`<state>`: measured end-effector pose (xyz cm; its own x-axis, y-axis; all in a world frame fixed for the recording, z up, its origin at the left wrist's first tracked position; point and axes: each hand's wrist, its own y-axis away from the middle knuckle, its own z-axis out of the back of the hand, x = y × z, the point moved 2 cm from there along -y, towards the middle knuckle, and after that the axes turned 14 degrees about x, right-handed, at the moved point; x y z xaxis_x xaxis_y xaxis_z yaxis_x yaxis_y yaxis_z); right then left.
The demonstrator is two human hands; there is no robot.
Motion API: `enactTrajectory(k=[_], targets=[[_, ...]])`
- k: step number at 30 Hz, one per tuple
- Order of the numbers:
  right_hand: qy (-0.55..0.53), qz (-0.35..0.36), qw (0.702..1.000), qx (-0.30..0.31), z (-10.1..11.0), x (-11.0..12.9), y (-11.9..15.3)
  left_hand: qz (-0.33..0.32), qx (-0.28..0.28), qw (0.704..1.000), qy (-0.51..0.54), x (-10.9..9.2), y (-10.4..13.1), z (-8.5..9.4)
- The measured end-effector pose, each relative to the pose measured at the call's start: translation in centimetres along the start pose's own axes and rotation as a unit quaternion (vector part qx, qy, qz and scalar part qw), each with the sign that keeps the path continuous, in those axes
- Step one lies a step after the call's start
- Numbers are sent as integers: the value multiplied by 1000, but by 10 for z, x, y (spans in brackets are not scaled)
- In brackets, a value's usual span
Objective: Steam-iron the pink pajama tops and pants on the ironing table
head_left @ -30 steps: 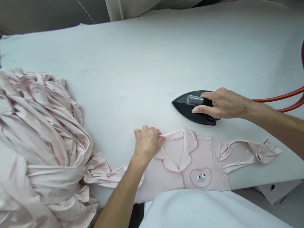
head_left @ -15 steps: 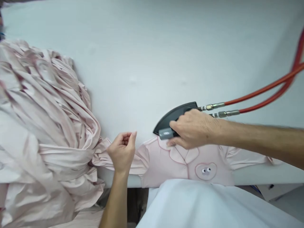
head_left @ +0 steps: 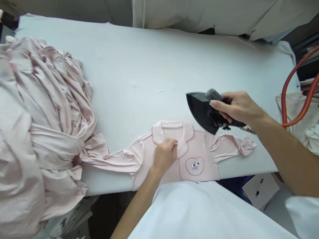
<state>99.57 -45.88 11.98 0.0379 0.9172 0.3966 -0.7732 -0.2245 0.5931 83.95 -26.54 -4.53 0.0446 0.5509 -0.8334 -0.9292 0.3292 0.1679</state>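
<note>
A pink shirt (head_left: 196,146) with a collar and a heart-shaped patch with eyes lies face up along the near edge of the white-covered table (head_left: 119,73). My left hand (head_left: 165,154) is at the shirt's collar opening, its fingers closed in a pinch on the collar's edge. Raised above the shirt's right shoulder, my right hand (head_left: 236,108) is wrapped round the handle of a black iron (head_left: 201,108) with a grey knob. The iron is tilted, its tip toward the upper left.
A large heap of pink garments (head_left: 54,132) covers the left side, touching the shirt's left sleeve. Red hoses (head_left: 285,96) hang at the right. Pale cloth (head_left: 295,109) lies beyond the right table edge. Light fabric (head_left: 179,13) hangs behind the table.
My left hand has moved right onto the collar. My right hand has lifted the iron off and away to the right, uncovering the collar. The view has shifted, showing the table's far edge.
</note>
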Motion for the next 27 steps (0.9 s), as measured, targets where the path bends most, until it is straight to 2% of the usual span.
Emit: enactTrajectory(k=[3,5,7,9,12,15,17,19,21,22,25,27], targets=[[-109,-4,992,56,-16,-28,41,52,-11,997,-59,2,-44,29],[-132,-14,987,87,-31,-42,54,89,-44,993,-70,6,-55,52],[-106,-14,989,101,-47,-48,56,106,-90,989,-57,12,-44,65],[-46,-4,995,94,-60,-46,47,114,-111,987,-34,19,-17,67],[74,-4,995,65,-71,-35,20,149,-108,983,-11,35,31,57],[181,-35,981,61,-71,-26,-15,235,-196,950,-63,53,60,57],[205,-52,975,73,-67,-22,-31,306,-219,920,-106,63,63,61],[200,-43,974,101,-64,-13,-38,346,-162,917,-116,70,55,67],[218,0,967,129,-66,4,-36,355,-103,924,-102,74,46,71],[243,31,960,138,-70,16,-34,354,-94,926,-94,75,43,72],[340,118,918,169,-91,54,-30,344,-139,925,-82,76,42,70],[380,142,891,202,-108,76,-33,337,-187,918,-89,77,45,65]])
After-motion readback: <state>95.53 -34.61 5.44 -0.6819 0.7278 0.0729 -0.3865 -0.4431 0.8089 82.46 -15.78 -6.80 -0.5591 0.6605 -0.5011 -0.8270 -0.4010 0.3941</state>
